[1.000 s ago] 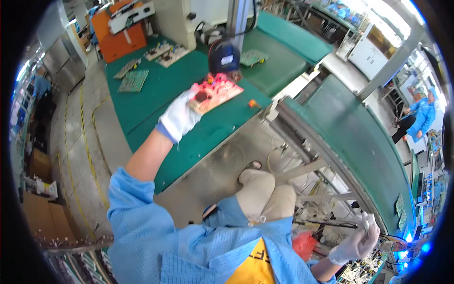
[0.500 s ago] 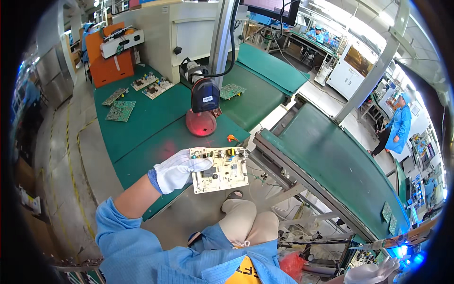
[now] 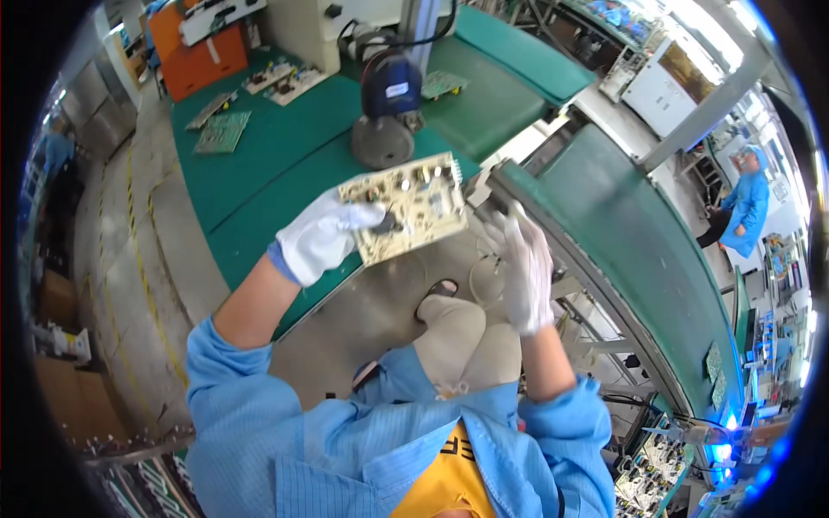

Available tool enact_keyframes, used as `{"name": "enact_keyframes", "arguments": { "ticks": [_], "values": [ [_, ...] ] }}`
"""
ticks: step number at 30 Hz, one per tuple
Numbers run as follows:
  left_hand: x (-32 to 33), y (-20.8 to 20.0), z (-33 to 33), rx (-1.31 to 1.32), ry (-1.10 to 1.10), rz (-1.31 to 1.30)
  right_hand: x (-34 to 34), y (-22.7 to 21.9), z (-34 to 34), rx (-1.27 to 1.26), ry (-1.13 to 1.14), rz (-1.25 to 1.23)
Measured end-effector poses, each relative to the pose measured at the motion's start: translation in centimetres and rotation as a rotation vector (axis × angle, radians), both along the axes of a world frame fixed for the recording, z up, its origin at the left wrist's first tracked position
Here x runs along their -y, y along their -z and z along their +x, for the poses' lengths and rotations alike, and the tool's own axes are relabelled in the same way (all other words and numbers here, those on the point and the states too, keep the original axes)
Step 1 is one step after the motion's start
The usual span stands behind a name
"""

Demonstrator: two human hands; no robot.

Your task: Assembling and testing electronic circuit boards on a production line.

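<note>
My left hand (image 3: 321, 239), in a white glove, is closed on the left edge of a pale circuit board (image 3: 425, 211), its thumb lying over the top face. Components cover the board's upper side, and it is tilted and slightly blurred by motion. Close to the board's right edge is my gloved right hand (image 3: 525, 274), its fingers stretched and apart, somewhat smeared, with nothing visible in them. Just beyond the board stands a dark scanner (image 3: 391, 85) above a round grey base (image 3: 382, 143) on the green bench mat (image 3: 285, 186).
Two green circuit boards (image 3: 223, 133) and pale boards with parts (image 3: 292, 82) lie on the bench's far left. Another board (image 3: 442, 84) sits behind the scanner. A green conveyor (image 3: 630, 224) with a metal rail runs along the right. A person in blue (image 3: 749, 203) stands beyond it.
My right hand has come up from the lower right to beside the board. The board has risen and tilted in my left hand. The red glow at the scanner's base is gone; the view has shifted.
</note>
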State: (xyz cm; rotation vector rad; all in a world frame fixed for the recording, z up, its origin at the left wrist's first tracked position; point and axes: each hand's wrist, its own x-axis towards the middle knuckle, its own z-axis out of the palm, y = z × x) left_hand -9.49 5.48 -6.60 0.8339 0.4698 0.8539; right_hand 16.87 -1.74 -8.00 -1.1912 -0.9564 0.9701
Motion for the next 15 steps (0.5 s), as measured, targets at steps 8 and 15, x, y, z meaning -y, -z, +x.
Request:
{"name": "enact_keyframes", "arguments": {
  "ticks": [8,15],
  "values": [
    [-1.3,2.4,-1.2,0.064,-0.136,0.005,-8.3,3.9,-5.6,-0.488,-0.354,-0.143],
    [-0.9,2.3,-1.7,0.015,-0.145,0.025,-8.6,3.1,-7.0,-0.042,-0.188,-0.252]
  ]
}}
